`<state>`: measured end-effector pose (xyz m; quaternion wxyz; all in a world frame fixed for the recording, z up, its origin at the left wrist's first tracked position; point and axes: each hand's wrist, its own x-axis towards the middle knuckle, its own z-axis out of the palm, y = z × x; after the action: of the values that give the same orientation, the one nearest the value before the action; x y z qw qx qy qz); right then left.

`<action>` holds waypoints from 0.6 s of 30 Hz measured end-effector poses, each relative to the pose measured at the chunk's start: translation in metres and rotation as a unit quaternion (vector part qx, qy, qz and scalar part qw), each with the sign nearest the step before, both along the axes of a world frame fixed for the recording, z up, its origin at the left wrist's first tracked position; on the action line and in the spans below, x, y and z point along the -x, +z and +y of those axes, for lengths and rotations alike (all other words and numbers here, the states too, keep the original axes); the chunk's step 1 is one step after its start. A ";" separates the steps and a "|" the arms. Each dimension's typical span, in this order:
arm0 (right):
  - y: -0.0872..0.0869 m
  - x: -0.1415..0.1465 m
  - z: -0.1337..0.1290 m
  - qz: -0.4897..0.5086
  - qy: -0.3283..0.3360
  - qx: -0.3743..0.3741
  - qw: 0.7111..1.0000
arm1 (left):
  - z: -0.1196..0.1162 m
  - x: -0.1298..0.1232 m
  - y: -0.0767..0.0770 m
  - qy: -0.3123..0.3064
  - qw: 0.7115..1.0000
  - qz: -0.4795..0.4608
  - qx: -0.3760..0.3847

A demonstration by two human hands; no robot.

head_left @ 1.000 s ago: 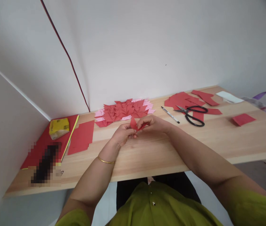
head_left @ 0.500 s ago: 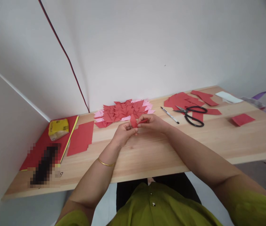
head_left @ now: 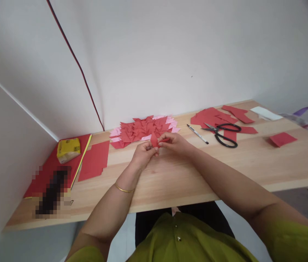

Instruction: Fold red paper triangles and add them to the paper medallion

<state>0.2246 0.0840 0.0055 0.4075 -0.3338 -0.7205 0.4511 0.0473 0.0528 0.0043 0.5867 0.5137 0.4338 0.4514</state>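
Note:
Between my hands is a small folded piece of red paper [head_left: 154, 139], held just above the wooden table [head_left: 170, 182]. My left hand [head_left: 143, 154] pinches its lower left side between thumb and fingers. From the right, my right hand [head_left: 174, 143] grips the same paper with its fingertips, which partly cover it. Right behind the hands lies a pile of folded red and pink paper pieces [head_left: 137, 130] with pointed ends.
To the right lie a pen [head_left: 197, 134], black-handled scissors [head_left: 225, 134], cut red paper [head_left: 208, 116], a white strip [head_left: 265, 113] and a red square [head_left: 283, 139]. Left are red sheets [head_left: 95, 160] and a yellow packet [head_left: 68, 149] on a red folder [head_left: 42, 178]. A wall stands behind.
The fingers of my right hand have shifted slightly on the red paper. Both hands keep hold of it in the same place, and the view has moved very slightly.

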 end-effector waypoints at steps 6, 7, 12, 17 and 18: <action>-0.003 -0.001 0.001 0.032 -0.008 0.004 0.999 | 0.001 -0.001 -0.004 0.006 0.999 -0.031 0.031; -0.004 -0.001 0.002 0.034 -0.008 0.005 0.999 | 0.001 -0.001 -0.005 0.002 0.998 -0.041 0.044; -0.007 -0.003 0.004 0.035 -0.007 -0.001 0.999 | 0.002 0.001 -0.007 -0.006 0.996 -0.055 0.069; -0.006 -0.001 0.003 0.069 0.030 0.036 0.996 | 0.003 0.003 -0.006 0.000 0.999 -0.029 0.019; -0.005 0.000 0.002 0.069 0.031 0.042 0.996 | 0.003 0.003 -0.006 0.000 1.000 -0.020 0.007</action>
<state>0.2251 0.0863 0.0002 0.4273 -0.2960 -0.6812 0.5156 0.0443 0.0556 -0.0018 0.5987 0.5004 0.4253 0.4586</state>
